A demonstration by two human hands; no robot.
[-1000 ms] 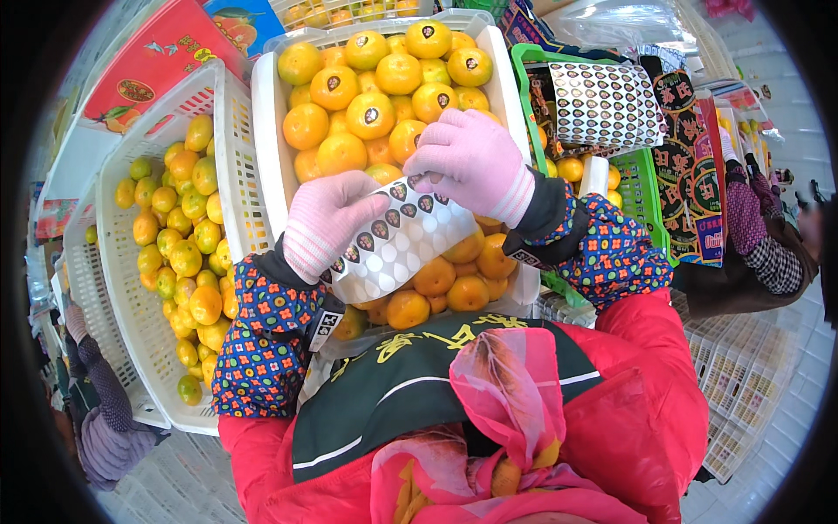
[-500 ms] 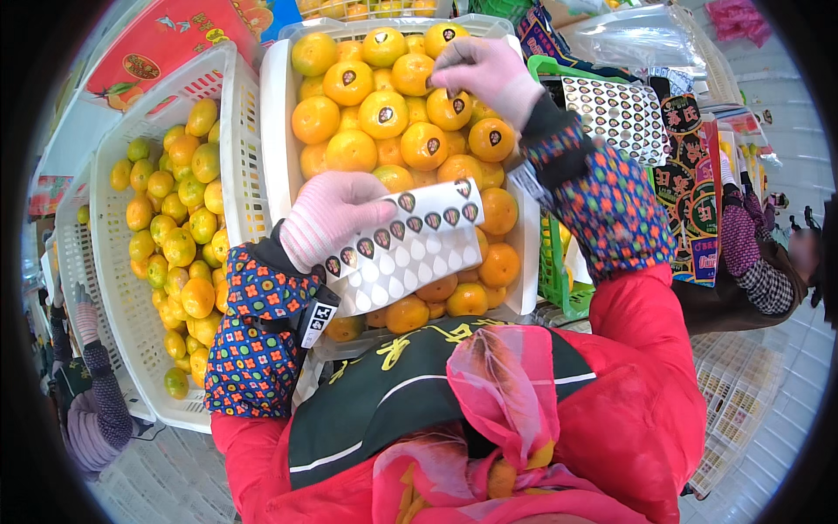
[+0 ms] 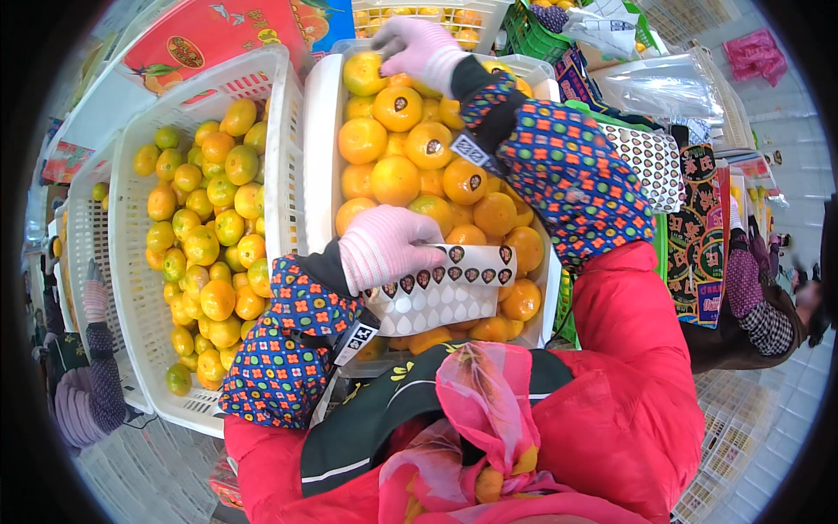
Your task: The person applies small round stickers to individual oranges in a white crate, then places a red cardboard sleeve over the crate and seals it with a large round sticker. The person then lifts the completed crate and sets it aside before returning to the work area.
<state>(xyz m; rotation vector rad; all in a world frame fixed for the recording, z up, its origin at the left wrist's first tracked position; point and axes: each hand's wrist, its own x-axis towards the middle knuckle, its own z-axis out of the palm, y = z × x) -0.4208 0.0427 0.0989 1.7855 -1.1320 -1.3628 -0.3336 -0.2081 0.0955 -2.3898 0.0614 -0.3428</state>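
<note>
My left hand (image 3: 384, 246), in a pink-striped glove, grips a white sheet (image 3: 432, 306) with rows of small dark drop-shaped stickers, draped over oranges near the front of a white crate (image 3: 321, 148). My right hand (image 3: 421, 54), also gloved, reaches across to the crate's back-left corner, fingers curled at the top of an orange (image 3: 365, 79); what they hold, if anything, is too small to make out. Several oranges, like this one (image 3: 397, 109), carry a dark sticker. My right sleeve covers part of the crate's right side.
A perforated basket (image 3: 131, 253) of yellow-green citrus stands left, red boxes (image 3: 201, 39) behind it. At right lie another sticker sheet (image 3: 642, 162), printed black-and-red sheets (image 3: 698, 253) and a green basket (image 3: 567, 310). Co-workers' arms appear at far left (image 3: 98, 375) and far right (image 3: 746, 288).
My right hand left the sheet and moved up, then leftward to the back-left oranges. My left hand, with the sheet, sits lower and further right in the picture; the surroundings have shifted in view.
</note>
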